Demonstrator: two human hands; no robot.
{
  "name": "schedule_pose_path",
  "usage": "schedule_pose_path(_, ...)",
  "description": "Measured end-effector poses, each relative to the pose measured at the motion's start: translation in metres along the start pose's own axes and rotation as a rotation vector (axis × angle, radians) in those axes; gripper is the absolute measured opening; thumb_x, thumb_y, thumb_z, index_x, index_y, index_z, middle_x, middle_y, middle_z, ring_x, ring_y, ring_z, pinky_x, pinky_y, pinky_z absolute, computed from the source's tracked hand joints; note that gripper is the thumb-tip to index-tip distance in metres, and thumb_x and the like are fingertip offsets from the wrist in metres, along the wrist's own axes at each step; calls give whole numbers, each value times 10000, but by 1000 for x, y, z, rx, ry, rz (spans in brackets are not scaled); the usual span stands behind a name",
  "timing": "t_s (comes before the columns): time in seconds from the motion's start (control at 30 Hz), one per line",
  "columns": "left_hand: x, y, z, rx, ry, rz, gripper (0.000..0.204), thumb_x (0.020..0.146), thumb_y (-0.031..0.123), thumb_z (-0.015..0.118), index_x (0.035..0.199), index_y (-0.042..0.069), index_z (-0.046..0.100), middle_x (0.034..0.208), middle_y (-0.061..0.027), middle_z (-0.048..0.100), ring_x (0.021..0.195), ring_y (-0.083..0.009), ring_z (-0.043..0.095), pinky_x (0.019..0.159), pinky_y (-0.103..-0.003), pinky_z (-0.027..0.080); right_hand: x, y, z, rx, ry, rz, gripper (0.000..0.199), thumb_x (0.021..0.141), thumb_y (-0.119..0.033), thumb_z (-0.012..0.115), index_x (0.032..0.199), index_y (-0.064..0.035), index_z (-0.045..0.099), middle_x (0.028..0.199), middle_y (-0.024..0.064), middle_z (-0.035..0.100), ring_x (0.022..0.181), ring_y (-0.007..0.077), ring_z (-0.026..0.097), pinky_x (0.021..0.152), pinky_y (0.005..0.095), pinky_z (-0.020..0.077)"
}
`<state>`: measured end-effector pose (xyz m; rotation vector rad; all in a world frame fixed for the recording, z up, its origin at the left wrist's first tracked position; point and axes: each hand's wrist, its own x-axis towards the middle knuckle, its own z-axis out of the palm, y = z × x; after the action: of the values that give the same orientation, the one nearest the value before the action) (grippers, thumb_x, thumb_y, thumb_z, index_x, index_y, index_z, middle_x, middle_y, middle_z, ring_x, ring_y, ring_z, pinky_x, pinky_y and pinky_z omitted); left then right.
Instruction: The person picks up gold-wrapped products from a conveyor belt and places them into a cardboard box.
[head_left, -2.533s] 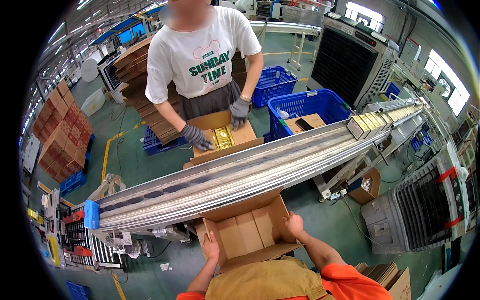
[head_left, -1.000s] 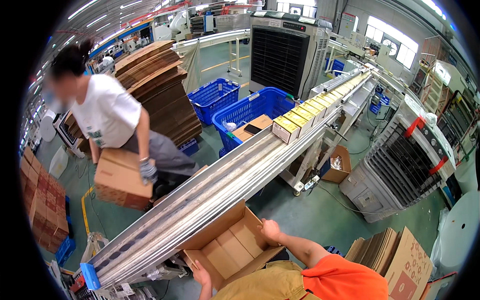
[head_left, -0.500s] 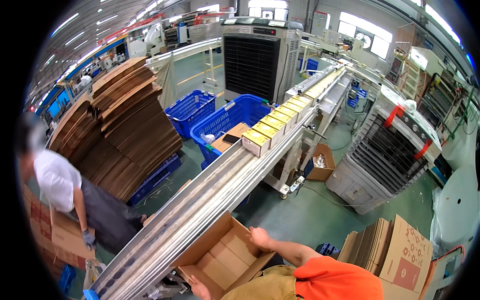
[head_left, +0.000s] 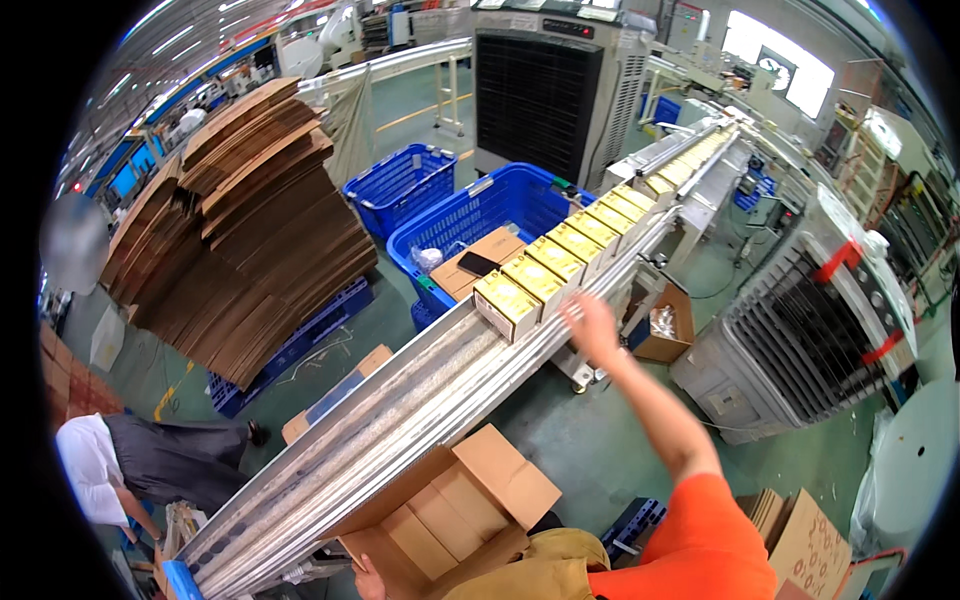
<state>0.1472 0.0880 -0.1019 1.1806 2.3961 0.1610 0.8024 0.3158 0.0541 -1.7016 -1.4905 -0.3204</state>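
- Factory floor; a long metal conveyor (head_left: pixel 400 410) runs diagonally.
- Right hand (head_left: pixel 590 325), fingers spread, reaches beside the row of yellow cartons (head_left: pixel 560 265).
- Left hand (head_left: pixel 368 580) grips the open brown box (head_left: pixel 450 510); its fingers are hidden.
- Blue crates (head_left: pixel 470 215) stand behind.

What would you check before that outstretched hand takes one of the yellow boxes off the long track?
1. Right hand open and free: ok, the fingers are spread and hold nothing.
2. Yellow boxes within reach: ok, the row sits on the conveyor just beyond the fingertips.
3. Hand already touching a box: cannot tell, it is blurred.
4. Open carton ready below the conveyor: ok, its flaps are open and it looks empty.
5. Left hand steadying the carton: ok, it rests at the carton's near edge.
6. Co-worker away from the boxes: ok, the person bends down at the far-left end.
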Motion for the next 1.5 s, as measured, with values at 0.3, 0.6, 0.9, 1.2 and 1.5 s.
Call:
schedule_pose_path(0.3, -71, 123, -96, 101, -194, 307, 496, 826, 514, 610, 657, 50, 658, 619, -66, 657, 602, -229, 650, 589, -325, 501, 188, 144, 35, -322, -707, 286, 860, 671, -671, 660, 1054, 95, 582, 1000, 289, 625, 967, 375, 614, 833, 411, 489)
schedule_pose_path(0.6, 8, 379, -86, -794, -582, 299, 549, 876, 432, 608, 1236, 34, 492, 1038, -72, 583, 903, -166, 584, 718, -282, 510, 145, 23, 42, -41, -1064, 215, 1029, 518, -699, 751, 1151, 85, 542, 1072, 277, 615, 1003, 345, 618, 865, 395, 494)
schedule_pose_path(0.9, 44, 279, -120, -720, -228, 485, 686, 657, 410, 819, 1165, 41, 543, 1082, -92, 651, 956, -176, 626, 835, -294, 481, 17, -172, 84, 419, -876, 105, 877, 557, -583, 790, 1146, 28, 569, 1060, 198, 651, 1014, 316, 620, 888, 365, 469)
schedule_pose_path(1.2, -97, 124, -153, -590, -27, 365, 902, 583, 438, 854, 1236, 1, 412, 1111, -146, 611, 1029, -254, 602, 868, -357, 483, -105, -251, -59, 418, -968, 188, 941, 589, -406, 863, 1236, 73, 374, 1009, 247, 633, 910, 303, 658, 766, 385, 546)
schedule_pose_path(1.5, -56, 37, 81, 70, -532, 55, 872, 741, 435, 715, 1249, -148, 314, 1015, -254, 628, 901, -374, 642, 750, -399, 532, -350, -151, 108, -153, -1662, 101, 548, 794, -409, 644, 1063, 56, 542, 913, 227, 657, 843, 368, 648, 713, 429, 526)
